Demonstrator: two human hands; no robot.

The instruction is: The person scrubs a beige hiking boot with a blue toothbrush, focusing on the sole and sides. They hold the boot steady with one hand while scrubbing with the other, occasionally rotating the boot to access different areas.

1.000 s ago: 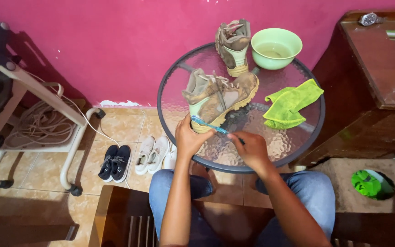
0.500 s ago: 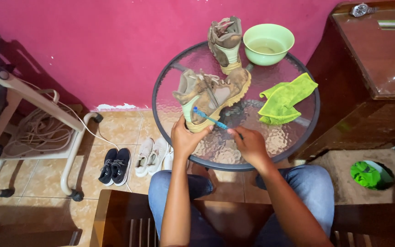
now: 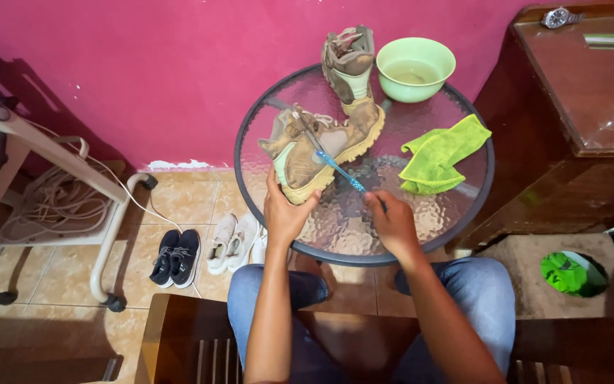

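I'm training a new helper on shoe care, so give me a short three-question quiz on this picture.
1. True or false: the left hand grips the boot lying on the glass table.
2. What does the right hand hold? A) toothbrush B) sponge C) knife
3. Fill in: the green cloth lies just below the green ____.

Key: 1 true; 2 A; 3 bowl.
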